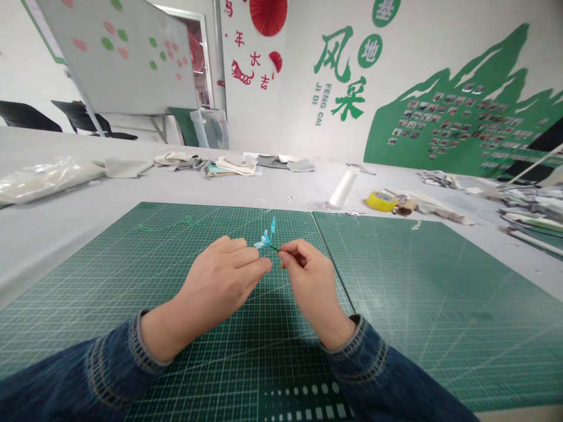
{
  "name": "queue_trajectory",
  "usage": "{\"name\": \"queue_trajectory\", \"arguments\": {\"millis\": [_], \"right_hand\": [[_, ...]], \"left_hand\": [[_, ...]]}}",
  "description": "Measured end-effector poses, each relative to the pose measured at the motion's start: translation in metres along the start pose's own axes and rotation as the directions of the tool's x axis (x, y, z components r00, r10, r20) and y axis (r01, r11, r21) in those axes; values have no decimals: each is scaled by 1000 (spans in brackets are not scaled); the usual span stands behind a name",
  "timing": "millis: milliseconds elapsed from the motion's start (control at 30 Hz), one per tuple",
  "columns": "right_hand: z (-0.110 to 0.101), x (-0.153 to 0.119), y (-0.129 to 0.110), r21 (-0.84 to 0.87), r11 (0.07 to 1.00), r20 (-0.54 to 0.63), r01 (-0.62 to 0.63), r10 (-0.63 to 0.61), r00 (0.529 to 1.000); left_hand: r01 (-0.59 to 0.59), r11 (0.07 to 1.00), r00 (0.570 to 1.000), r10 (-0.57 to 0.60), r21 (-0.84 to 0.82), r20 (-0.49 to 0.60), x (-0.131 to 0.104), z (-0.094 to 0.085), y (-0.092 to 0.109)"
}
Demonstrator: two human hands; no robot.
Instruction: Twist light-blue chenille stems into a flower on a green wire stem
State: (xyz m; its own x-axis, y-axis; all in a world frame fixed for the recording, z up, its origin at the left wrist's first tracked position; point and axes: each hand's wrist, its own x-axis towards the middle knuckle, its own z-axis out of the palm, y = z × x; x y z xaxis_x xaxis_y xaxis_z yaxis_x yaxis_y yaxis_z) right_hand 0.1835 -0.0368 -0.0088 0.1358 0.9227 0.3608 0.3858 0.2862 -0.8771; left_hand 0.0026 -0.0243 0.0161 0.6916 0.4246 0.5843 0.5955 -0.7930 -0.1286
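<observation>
A tiny light-blue beaded flower (pixel 267 236) on a thin green wire stem is held between both hands, just above the green cutting mat (pixel 153 275). My left hand (pixel 220 281) pinches the flower end from the left, fingers closed around it. My right hand (pixel 310 281) pinches the wire stem from the right, fingertips nearly touching those of the left. Both wrists wear blue denim cuffs.
A second green cutting mat (pixel 431 293) lies to the right. Beyond the mats stand a white thread cone (pixel 343 189), a yellow tape roll (pixel 380 201), fabric pieces (pixel 233 164) and a plastic bag (pixel 44 176). More scraps lie at far right (pixel 528 205).
</observation>
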Motion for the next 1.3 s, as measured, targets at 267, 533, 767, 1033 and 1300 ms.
{"name": "queue_trajectory", "arguments": {"millis": [267,533,767,1033,1300], "right_hand": [[-3,-7,-3,-464,797,201,387,-330,922],[-6,-5,-2,-539,596,444,595,-400,802],[-15,1,-12,-116,852,506,510,-391,769],[-15,4,-15,333,941,372,-62,-71,925],[-2,1,-10,609,704,301,-365,221,928]], "left_hand": [[-22,972,997,38,233,-62,1,-12,-1],[150,988,984,-152,29,93,3,-8,-15],[678,515,730,-384,-525,566,5,-7,-43],[703,24,680,-314,-711,663,3,3,-41],[615,-150,675,-407,-774,616,3,25,-13]]}}
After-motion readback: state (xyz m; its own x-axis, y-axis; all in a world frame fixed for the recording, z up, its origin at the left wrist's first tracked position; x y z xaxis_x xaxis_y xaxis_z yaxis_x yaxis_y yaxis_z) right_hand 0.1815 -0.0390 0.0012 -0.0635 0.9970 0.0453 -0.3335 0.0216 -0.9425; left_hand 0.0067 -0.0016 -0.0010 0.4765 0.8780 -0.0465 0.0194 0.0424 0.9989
